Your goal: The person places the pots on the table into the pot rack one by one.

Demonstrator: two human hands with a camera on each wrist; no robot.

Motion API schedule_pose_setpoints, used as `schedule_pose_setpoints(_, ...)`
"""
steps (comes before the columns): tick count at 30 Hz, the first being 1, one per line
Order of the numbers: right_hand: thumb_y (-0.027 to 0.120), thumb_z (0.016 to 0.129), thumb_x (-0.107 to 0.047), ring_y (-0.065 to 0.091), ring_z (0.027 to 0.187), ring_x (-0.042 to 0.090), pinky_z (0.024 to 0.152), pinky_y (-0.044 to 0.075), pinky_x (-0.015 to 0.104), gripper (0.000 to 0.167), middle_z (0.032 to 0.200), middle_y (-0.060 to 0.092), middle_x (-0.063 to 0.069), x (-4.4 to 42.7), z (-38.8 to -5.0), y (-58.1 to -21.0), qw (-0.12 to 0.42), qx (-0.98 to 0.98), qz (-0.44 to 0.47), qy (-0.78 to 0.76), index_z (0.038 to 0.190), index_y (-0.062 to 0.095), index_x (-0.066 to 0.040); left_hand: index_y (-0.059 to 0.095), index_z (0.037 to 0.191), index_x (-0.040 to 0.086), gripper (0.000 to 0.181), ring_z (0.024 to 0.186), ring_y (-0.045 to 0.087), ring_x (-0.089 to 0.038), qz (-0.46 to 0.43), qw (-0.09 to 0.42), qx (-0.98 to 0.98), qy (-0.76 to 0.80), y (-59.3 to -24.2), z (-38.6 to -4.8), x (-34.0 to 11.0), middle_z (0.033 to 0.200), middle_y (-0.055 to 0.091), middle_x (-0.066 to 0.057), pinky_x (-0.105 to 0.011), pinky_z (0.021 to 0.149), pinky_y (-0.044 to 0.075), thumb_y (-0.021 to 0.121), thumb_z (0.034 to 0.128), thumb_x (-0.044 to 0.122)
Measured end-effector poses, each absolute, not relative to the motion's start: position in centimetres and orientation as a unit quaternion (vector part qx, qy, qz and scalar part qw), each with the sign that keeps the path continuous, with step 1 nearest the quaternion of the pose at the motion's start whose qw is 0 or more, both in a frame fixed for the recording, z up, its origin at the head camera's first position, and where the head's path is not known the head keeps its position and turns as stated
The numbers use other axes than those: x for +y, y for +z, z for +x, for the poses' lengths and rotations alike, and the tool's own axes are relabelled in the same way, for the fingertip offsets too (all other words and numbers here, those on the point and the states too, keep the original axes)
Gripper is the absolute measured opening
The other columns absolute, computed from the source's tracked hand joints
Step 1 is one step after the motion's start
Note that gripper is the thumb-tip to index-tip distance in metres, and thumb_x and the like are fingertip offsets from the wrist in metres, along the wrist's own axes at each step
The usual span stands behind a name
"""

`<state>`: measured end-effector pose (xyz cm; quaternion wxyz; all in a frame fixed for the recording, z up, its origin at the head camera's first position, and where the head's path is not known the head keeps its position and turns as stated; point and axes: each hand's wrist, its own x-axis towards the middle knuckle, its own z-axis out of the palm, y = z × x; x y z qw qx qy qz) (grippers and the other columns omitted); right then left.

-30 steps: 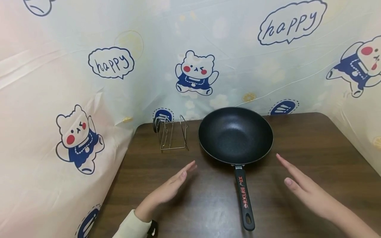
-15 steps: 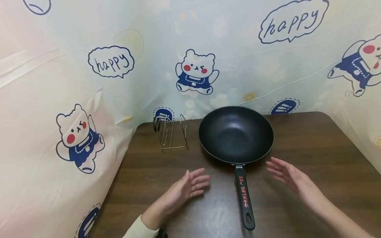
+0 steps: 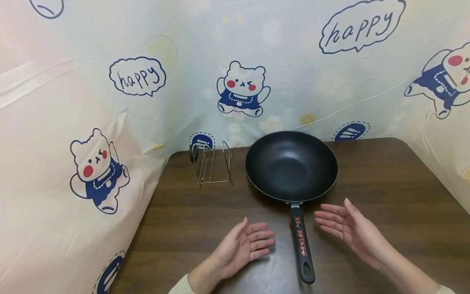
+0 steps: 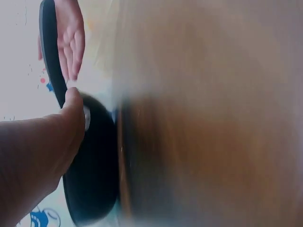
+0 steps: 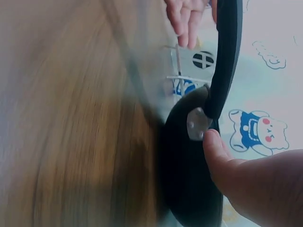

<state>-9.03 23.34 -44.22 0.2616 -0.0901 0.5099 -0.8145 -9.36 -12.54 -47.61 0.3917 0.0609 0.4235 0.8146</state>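
Head view showed left hand and right hand, empty fingers extended, flanking the black plastic handle of a round black metal pan, far middle on the brown wooden table, a full-handle grip seeming steadiest.

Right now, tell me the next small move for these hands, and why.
I'd probably bring the right hand in to grip the handle: in the head view it lies between that hand and the left hand, and both are empty, with neither touching it.
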Motion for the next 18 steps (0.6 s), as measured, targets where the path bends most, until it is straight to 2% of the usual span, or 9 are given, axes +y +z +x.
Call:
schedule_pose_setpoints(2,0.020,0.106,-0.050,0.048,0.134,0.030,0.107,0.040,0.038,0.067,0.142,0.053,0.015,23.0,-9.2,-44.2,0.279,0.488,-0.071,-0.824,0.147,0.034,0.001,0.017,0.153,-0.007,0.081,0.140,0.034,-0.042,0.052,0.400,0.417,0.815,-47.7,-9.0,-12.0,0.152,0.031,-0.031,-0.048,0.111,0.035,0.031,0.1034,0.055)
schedule_pose_setpoints(9,0.028,0.103,-0.058,0.043,0.137,0.032,0.110,0.035,0.043,0.087,0.151,0.037,0.027,21.6,-9.5,-44.0,0.308,0.478,-0.013,-0.822,0.153,0.003,0.008,0.022,0.151,-0.007,0.080,0.136,0.041,-0.039,0.029,0.427,0.391,0.815,-47.4,-8.1,-10.7,0.147,0.040,-0.029,-0.047,0.112,0.034,0.035,0.1024,0.055)
schedule_pose_setpoints(15,0.028,0.105,-0.053,0.049,0.132,0.029,0.111,0.033,0.044,0.085,0.147,0.041,0.027,20.6,-9.8,-44.5,0.322,0.460,-0.019,-0.828,0.151,0.001,0.012,0.029,0.148,-0.009,0.074,0.133,0.045,-0.039,0.005,0.419,0.383,0.823,-47.1,-7.1,-9.3,0.144,0.043,-0.031,-0.047,0.111,0.035,0.037,0.1029,0.050)
schedule_pose_setpoints(18,0.028,0.106,-0.051,0.050,0.131,0.026,0.111,0.033,0.044,0.083,0.149,0.036,0.029,20.1,-9.9,-44.7,0.330,0.456,-0.021,-0.826,0.151,0.000,0.013,0.029,0.147,-0.009,0.074,0.133,0.045,-0.039,-0.005,0.424,0.374,0.825,-46.8,-6.7,-8.7,0.143,0.044,-0.031,-0.047,0.111,0.035,0.038,0.1025,0.048)
